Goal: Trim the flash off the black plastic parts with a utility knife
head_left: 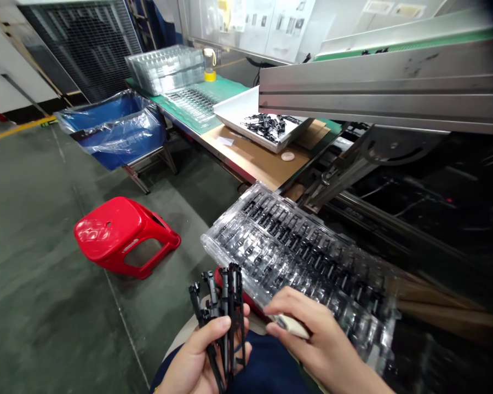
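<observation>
My left hand (197, 350) is closed around a bunch of long, thin black plastic parts (225, 306), their upper ends fanned out above the fingers. Beside it, my right hand (318, 334) grips a small cream-coloured handheld tool (293, 326); its working end is too small to make out. Under and beyond the right hand lies a clear plastic tray (230, 232) with rows of compartments, many of them holding similar black parts. The hands are apart, and the right forearm covers part of the tray's near side.
A red plastic stool (109, 227) stands on the green floor at left. Behind it is a blue bin (119, 134) lined with clear film. On the workbench (254, 164) sit a white box (267, 141) of black parts and stacked clear trays (164, 68). A metal conveyor frame (386, 98) juts in from the right.
</observation>
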A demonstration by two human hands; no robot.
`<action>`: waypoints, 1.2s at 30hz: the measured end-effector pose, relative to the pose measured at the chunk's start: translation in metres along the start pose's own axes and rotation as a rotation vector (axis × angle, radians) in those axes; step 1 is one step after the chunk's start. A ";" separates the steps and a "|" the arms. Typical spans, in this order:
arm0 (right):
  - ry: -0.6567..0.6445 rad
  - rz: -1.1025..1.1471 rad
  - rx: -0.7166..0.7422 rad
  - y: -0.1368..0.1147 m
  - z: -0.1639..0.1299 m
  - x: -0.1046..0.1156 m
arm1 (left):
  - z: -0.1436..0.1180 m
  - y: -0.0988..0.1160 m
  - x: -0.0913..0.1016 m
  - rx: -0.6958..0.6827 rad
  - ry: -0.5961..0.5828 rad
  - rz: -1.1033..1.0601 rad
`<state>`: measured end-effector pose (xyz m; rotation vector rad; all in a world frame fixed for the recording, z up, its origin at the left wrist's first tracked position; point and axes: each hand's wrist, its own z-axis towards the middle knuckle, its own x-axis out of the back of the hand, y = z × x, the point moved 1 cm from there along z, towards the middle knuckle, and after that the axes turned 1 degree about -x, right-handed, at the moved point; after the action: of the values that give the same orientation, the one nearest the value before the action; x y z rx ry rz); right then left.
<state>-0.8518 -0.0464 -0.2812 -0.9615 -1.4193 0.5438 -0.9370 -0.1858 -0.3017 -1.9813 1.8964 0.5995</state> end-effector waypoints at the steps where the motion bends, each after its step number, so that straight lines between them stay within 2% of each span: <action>1: 0.012 0.066 0.016 -0.004 0.003 -0.006 | 0.000 0.000 -0.002 -0.022 0.015 0.007; 5: 0.085 0.111 0.027 -0.008 0.011 -0.029 | -0.001 -0.001 -0.009 -0.145 0.014 -0.011; 10: 0.206 -0.101 0.107 -0.002 0.013 -0.045 | 0.005 -0.003 -0.011 -0.270 0.094 -0.017; 13: 0.285 -0.179 0.223 -0.002 0.011 -0.048 | 0.008 -0.003 -0.009 -0.280 0.078 -0.004; 15: 0.321 -0.119 0.251 0.000 0.009 -0.048 | 0.010 -0.001 -0.007 -0.219 0.047 -0.010; 18: 0.295 0.000 0.077 0.011 0.003 -0.051 | 0.010 0.007 -0.002 -0.130 0.008 -0.058; 21: 0.120 0.087 -0.182 0.027 -0.003 -0.055 | 0.008 0.015 0.001 -0.118 -0.035 -0.095; 24: 0.001 0.338 -0.331 0.037 -0.004 -0.054 | 0.006 0.017 0.003 -0.122 -0.017 -0.043; 27: 0.089 0.585 -0.435 0.037 0.003 -0.046 | 0.007 0.013 0.002 -0.086 0.004 0.097; 30: 0.208 0.751 -0.438 0.030 0.014 -0.036 | 0.010 0.005 -0.002 0.019 -0.070 0.211; 33: 0.237 0.912 -0.476 0.026 0.019 -0.029 | 0.014 -0.001 -0.004 0.100 -0.126 0.271; 36: 0.275 1.094 -0.498 0.034 0.013 -0.025 | 0.017 -0.003 -0.003 0.153 -0.106 0.240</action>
<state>-0.8600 -0.0457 -0.3243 -2.1421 -0.6793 0.8063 -0.9355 -0.1745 -0.3155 -1.6101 2.0627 0.5897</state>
